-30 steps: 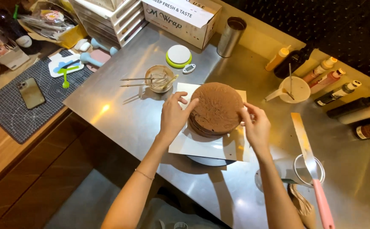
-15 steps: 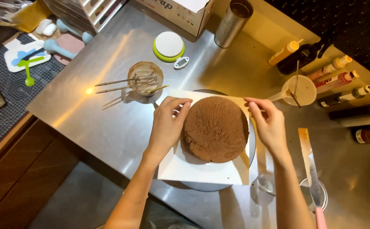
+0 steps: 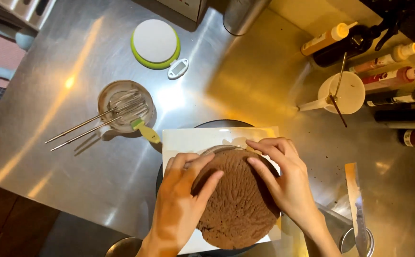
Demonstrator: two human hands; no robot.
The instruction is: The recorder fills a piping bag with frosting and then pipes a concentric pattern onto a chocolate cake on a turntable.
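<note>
Both hands rest flat-fingered on the round chocolate cake layer (image 3: 238, 200): left hand (image 3: 181, 204) at 9 o'clock, right hand (image 3: 283, 178) at 2 o'clock, fingers spread, gripping nothing. The layer lies flat on the white board (image 3: 188, 143) (atop a dark turntable (image 3: 221, 124)). Uneven pressure could crack it. Being round, it has no long axis; its broad face points up.

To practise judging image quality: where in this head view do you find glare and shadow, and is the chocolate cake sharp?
Head view: warm glare streaks the steel table, brightest beside the glass bowl; mottled light and shade falls on the left hand; the whisk wires cast thin shadows; the chocolate cake is sharp, its pitted crust readable; the right hand is evenly lit.
</note>
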